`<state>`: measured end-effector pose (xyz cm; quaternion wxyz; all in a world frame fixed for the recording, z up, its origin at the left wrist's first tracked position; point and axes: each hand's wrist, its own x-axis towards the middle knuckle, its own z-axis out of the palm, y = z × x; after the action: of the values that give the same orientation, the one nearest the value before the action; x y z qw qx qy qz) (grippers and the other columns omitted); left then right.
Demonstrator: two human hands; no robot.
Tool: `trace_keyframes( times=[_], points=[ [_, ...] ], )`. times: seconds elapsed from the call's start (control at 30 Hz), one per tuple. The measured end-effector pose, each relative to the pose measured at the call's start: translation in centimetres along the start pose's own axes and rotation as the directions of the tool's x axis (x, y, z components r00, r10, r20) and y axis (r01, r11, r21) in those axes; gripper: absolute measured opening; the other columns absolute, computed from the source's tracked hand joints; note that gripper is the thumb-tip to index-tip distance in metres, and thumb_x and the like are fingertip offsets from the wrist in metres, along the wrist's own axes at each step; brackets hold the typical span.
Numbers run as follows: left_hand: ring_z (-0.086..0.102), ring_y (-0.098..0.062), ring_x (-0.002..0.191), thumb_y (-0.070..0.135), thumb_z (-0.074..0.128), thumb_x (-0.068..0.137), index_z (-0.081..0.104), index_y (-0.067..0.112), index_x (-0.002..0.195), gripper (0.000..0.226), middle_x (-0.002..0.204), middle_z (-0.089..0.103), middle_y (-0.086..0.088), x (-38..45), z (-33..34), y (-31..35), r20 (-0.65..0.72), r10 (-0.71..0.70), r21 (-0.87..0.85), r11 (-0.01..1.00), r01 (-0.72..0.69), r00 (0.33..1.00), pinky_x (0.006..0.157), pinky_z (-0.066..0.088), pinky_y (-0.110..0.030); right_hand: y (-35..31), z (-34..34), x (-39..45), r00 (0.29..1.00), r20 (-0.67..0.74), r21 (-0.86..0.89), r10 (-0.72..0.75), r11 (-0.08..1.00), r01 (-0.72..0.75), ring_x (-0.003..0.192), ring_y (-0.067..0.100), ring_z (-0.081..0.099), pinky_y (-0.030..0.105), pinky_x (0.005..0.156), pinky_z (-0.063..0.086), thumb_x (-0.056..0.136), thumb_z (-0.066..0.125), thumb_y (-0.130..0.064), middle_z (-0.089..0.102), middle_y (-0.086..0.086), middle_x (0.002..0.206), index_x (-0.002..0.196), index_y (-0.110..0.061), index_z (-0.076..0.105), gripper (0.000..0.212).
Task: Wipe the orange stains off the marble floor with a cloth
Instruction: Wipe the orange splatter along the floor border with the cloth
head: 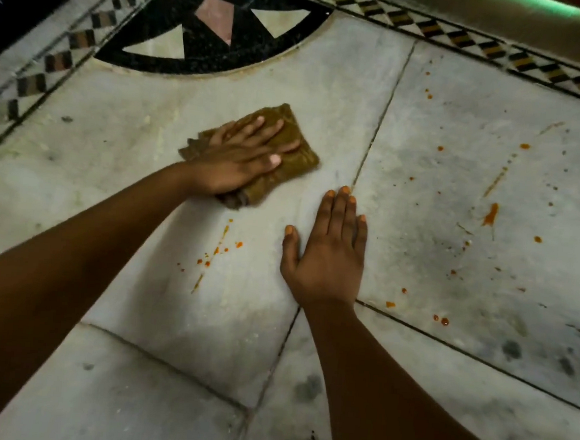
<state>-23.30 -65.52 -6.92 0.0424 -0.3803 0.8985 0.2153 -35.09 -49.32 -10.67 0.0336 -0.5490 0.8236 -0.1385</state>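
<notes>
Head view looks down on a grey marble floor point(325, 85) cut by dark joint lines into large slabs. On the slab nearest the far-left corner lies a folded brown cloth point(296, 158), flat on the stone, just short of the curved black inlay point(177, 40) with its pale and pink triangles. The left hand point(241, 154) lies on top of the cloth with its fingers straight and spread, palm down, pressing the fabric to the floor; the thumb points toward the right hand. Nothing is gripped: the fingers are flat on the cloth, not curled round it. A darker fold of the cloth shows under the heel of that hand.

The right hand point(327, 253) is well open too, fingers straight and close together, thumb out to the side, palm flat on the bare marble. It holds nothing and rests apart from the cloth, its fingertips just beside the joint line point(381, 123) that runs toward the far edge.

Orange stains lie in two groups. A small scatter of orange drops point(216, 249) and a thin streak sit on the same slab as the cloth, between the two forearms, nearer the viewer than the cloth and not touched by it. A wider spread of orange splashes point(490, 213) covers the slab toward the right edge, well apart from both hands. A checkered border strip point(466, 39) runs along the far edge, and another along the left edge.
</notes>
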Motion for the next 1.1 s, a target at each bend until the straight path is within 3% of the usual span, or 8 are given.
trace_keyframes(
  times=[0.17, 0.3, 0.4, 0.63, 0.8, 0.9, 0.97, 1.1],
  points=[
    [-0.011, -0.018, 0.145, 0.054, 0.016, 0.098, 0.006, 0.043, 0.147, 0.051, 0.158, -0.011, 0.006, 5.1, -1.2, 1.0, -0.062, -0.25, 0.076, 0.964, 0.254, 0.966, 0.113, -0.008, -0.048, 0.2, 0.0, -0.1, 1.0, 0.023, 0.0, -0.018, 1.0, 0.018, 0.145, 0.027, 0.012, 0.038, 0.116, 0.0, 0.088, 0.018, -0.05, 0.013, 0.016, 0.156, 0.148, -0.003, 0.017, 0.076],
    [-0.009, -0.016, 0.145, 0.059, 0.013, 0.095, 0.0, 0.05, 0.143, 0.051, 0.158, -0.01, 0.008, -1.0, 2.2, 2.3, -0.11, -0.121, 0.158, 0.978, 0.137, 0.987, 0.112, -0.007, -0.046, 0.2, -0.1, -0.1, 1.0, -0.002, 0.01, -0.009, 1.0, 0.009, 0.143, 0.028, 0.017, 0.038, 0.115, 0.002, 0.087, 0.018, -0.049, 0.019, 0.017, 0.154, 0.147, -0.002, 0.022, 0.076],
    [-0.006, -0.014, 0.145, 0.062, 0.004, 0.087, 0.0, 0.051, 0.141, 0.055, 0.158, -0.004, 0.011, -5.5, 3.4, 2.0, -0.15, 0.001, 0.181, 0.983, 0.027, 0.989, 0.113, -0.005, -0.043, 0.1, -0.3, -0.1, 0.999, 0.033, 0.0, -0.022, 1.0, 0.022, 0.145, 0.027, 0.011, 0.037, 0.116, 0.0, 0.089, 0.017, -0.048, 0.012, 0.016, 0.156, 0.148, -0.003, 0.016, 0.073],
    [-0.007, -0.018, 0.146, 0.05, 0.017, 0.099, 0.009, 0.045, 0.146, 0.048, 0.159, -0.006, 0.005, 1.0, 1.0, 0.6, -0.162, -0.236, 0.094, 0.963, 0.253, 0.958, 0.112, -0.007, -0.05, 0.2, -0.5, -0.2, 0.997, 0.077, -0.02, -0.021, 1.0, 0.022, 0.146, 0.025, 0.003, 0.037, 0.116, -0.004, 0.09, 0.017, -0.046, 0.005, 0.014, 0.157, 0.149, -0.005, 0.009, 0.073],
    [0.001, -0.02, 0.146, 0.056, 0.006, 0.091, 0.005, 0.045, 0.144, 0.054, 0.159, 0.002, 0.002, -8.5, 5.0, 3.8, -0.221, -0.076, 0.19, 0.975, 0.119, 0.972, 0.111, -0.003, -0.042, 0.0, -0.8, 0.1, 0.995, 0.097, -0.028, -0.012, 1.0, 0.015, 0.146, 0.025, 0.005, 0.037, 0.116, -0.002, 0.088, 0.017, -0.041, 0.006, 0.014, 0.157, 0.149, -0.005, 0.009, 0.071],
    [0.008, -0.02, 0.145, 0.057, 0.008, 0.089, 0.01, 0.047, 0.142, 0.054, 0.158, 0.01, 0.004, -10.7, 5.4, 2.3, -0.203, -0.061, 0.192, 0.976, 0.1, 0.977, 0.112, 0.001, -0.044, 0.2, -0.6, -0.1, 0.996, 0.091, -0.05, -0.007, 0.999, 0.012, 0.146, 0.025, 0.005, 0.037, 0.116, -0.002, 0.088, 0.016, -0.042, 0.006, 0.015, 0.157, 0.149, -0.005, 0.008, 0.071],
    [0.005, -0.02, 0.146, 0.055, 0.009, 0.091, 0.01, 0.047, 0.144, 0.053, 0.159, 0.007, 0.004, -8.6, 4.4, 1.0, -0.215, -0.108, 0.201, 0.968, 0.152, 0.971, 0.112, 0.0, -0.045, 0.2, -0.5, -0.1, 0.995, 0.096, -0.049, -0.009, 0.999, 0.014, 0.146, 0.024, 0.004, 0.036, 0.116, -0.003, 0.089, 0.016, -0.042, 0.005, 0.014, 0.157, 0.149, -0.005, 0.008, 0.071],
    [-0.007, -0.019, 0.146, 0.05, 0.015, 0.099, 0.006, 0.044, 0.146, 0.049, 0.159, -0.005, 0.003, -4.7, 3.1, 1.6, -0.213, -0.355, 0.068, 0.924, 0.376, 0.91, 0.112, -0.008, -0.05, 0.2, -0.7, -0.2, 0.995, 0.095, -0.058, -0.01, 0.998, 0.016, 0.146, 0.024, 0.003, 0.037, 0.116, -0.003, 0.088, 0.014, -0.042, 0.004, 0.014, 0.158, 0.149, -0.005, 0.007, 0.071]
  ],
)
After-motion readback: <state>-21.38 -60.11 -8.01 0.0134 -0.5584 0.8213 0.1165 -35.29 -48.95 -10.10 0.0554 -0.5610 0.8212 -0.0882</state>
